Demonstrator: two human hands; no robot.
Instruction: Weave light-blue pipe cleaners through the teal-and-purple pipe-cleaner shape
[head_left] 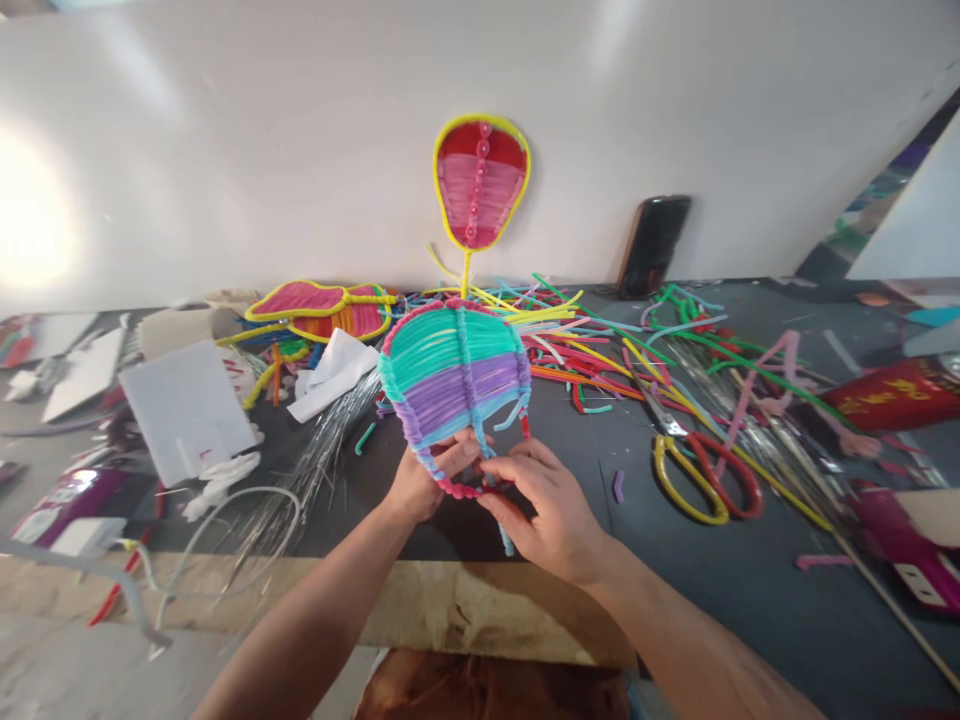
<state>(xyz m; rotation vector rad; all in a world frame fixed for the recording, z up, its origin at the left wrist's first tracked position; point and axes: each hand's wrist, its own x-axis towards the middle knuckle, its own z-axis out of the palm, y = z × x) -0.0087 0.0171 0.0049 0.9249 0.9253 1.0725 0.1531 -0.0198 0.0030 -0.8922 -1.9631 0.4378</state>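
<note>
My left hand grips the lower left of a rounded pipe-cleaner shape, wrapped in bands of teal, purple and light blue. Its rim is twisted pink, purple and blue, and a spine runs down the middle. At the lower end, the fingers of my right hand pinch a light blue pipe cleaner whose tail hangs below them. The lower part of the frame is unwrapped. Fingertips partly hide each other there.
A red and pink pipe-cleaner shape with yellow rim stands by the white wall. Loose pipe cleaners lie behind my hands. Scissors and a dark phone are on the right; wires and white paper on the left.
</note>
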